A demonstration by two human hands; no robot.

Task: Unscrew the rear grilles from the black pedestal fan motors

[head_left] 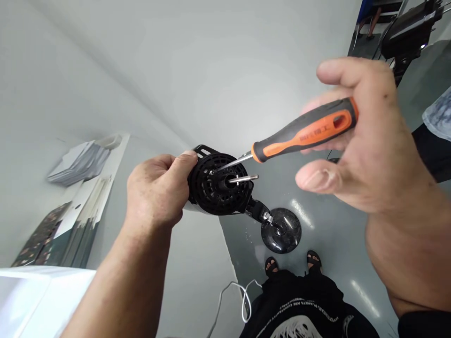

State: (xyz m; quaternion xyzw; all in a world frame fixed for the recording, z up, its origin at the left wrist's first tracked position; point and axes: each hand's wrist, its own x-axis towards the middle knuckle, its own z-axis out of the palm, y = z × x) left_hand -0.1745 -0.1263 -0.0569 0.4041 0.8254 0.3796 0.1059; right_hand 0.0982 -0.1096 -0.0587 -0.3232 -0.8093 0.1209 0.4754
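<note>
My left hand (158, 190) is wrapped round the back of a black round fan motor housing (218, 183), holding it up with its ribbed face and bare metal shaft (244, 178) toward me. My right hand (366, 141) grips a screwdriver (306, 131) with an orange and black handle. Its metal tip rests on the housing's face, just left of the shaft. Below the housing, a black neck leads down to a round black base (281, 231) on the floor.
A white wall fills the left and top. Stacked flat panels and cartons (75, 188) lean against it at left. A white cable (236, 295) lies on the grey floor by my sandalled feet (292, 265). Another person's leg and a dark machine (408, 28) are at right.
</note>
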